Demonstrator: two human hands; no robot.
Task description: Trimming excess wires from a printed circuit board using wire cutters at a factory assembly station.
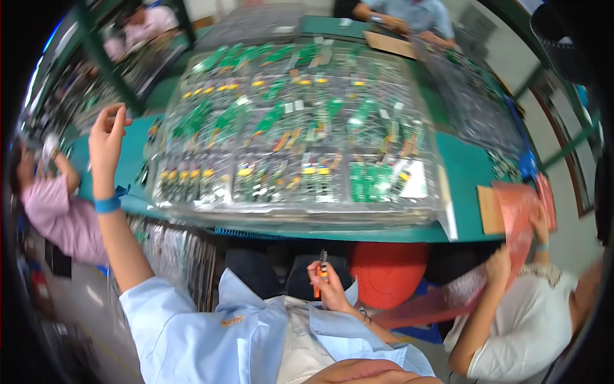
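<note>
My left hand (107,136), with a blue band (107,205) round its wrist, is raised at the left of a clear plastic tray (268,212). Its fingers are loosely bent and apart, with nothing visible in them. Low in front of my body, below the table edge, my right hand (331,289) is closed round small pliers (323,272) with orange and black handles; the dark tip points up. Green circuit boards (371,182) with wires and yellow parts fill the tray's compartments in rows. Motion blurs their fine detail.
The tray rests on a green-topped table (460,185). A red stool (389,272) stands below its edge. At the right, a co-worker's hands hold red plastic film (515,208) near brown cardboard (490,210). Another dark tray (476,118) lies at the far right. Other people sit left and opposite.
</note>
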